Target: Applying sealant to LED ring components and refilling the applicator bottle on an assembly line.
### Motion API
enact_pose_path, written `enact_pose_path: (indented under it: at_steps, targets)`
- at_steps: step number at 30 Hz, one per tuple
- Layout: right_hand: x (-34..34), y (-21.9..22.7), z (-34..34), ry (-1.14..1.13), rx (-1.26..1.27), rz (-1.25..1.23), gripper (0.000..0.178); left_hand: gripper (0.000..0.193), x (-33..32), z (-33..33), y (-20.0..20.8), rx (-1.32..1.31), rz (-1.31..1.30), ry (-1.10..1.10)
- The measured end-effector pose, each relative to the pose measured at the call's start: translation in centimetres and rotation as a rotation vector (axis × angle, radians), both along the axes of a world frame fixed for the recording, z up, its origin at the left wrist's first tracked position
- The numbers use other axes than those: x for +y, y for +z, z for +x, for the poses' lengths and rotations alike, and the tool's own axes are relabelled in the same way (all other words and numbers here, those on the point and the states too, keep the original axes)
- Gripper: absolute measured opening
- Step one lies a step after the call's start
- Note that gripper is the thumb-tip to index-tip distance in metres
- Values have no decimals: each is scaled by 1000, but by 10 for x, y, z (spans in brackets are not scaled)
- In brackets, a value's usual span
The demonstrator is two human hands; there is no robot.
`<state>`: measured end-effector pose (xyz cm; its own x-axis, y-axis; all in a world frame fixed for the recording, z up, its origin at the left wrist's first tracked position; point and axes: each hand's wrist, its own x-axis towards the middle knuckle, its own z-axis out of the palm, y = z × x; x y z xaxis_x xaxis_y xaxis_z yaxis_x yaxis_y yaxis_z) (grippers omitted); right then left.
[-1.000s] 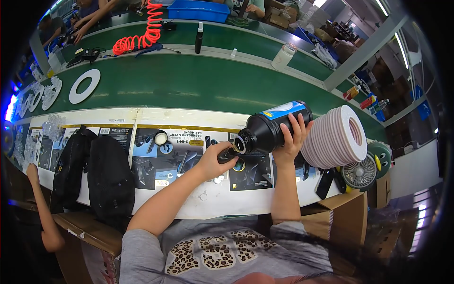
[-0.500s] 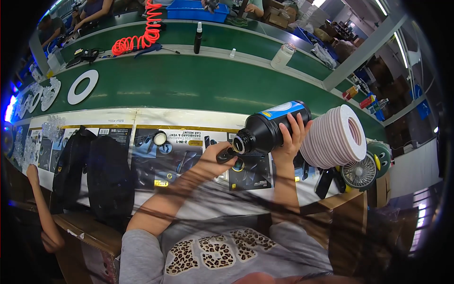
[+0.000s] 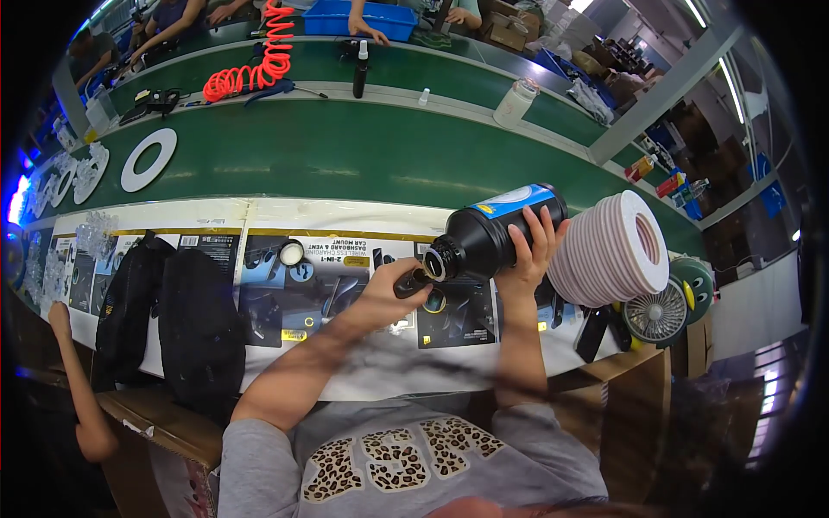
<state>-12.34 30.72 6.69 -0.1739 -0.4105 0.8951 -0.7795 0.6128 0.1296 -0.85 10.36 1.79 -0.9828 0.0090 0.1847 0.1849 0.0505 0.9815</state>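
My right hand (image 3: pixel 528 259) is closed round a large black bottle (image 3: pixel 475 242) with a blue label, tilted so that its open mouth points left and slightly down. Just under that mouth, my left hand (image 3: pixel 378 298) grips a small black bottle (image 3: pixel 409 283). The two bottle openings meet or nearly touch; whether liquid is flowing cannot be made out. Left of my hands, a round white lid (image 3: pixel 292 252) lies on printed packaging sheets (image 3: pixel 285 298). A stack of white rings (image 3: pixel 604 250) stands to the right of the large bottle.
Black fabric pouches (image 3: pixel 203 319) lie at the left. A small fan (image 3: pixel 656 311) stands at the right. Behind runs a green conveyor (image 3: pixel 302 164) carrying white rings (image 3: pixel 148 161). On the ledge are a black spray bottle (image 3: pixel 360 71) and a jar (image 3: pixel 516 102). Another person's arm (image 3: pixel 69 371) is at left.
Across the conveyor, another person's hand has come into view beside the blue bin. The white rings on the belt have shifted slightly left. Both my hands and bottles stay almost still.
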Motion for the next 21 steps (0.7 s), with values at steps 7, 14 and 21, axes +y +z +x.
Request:
enact_pose_path:
  at_steps: [7,14,21]
  targets:
    - [-3,-1,-1,13,6,-9,55,19,-2,0,-6,67,10,16]
    - [0,-2,-1,9,-1,-4,55,21,0,-1,-5,88,-31,27]
    - [-4,-2,0,19,-8,-12,53,21,-3,-2,-12,96,-48,45]
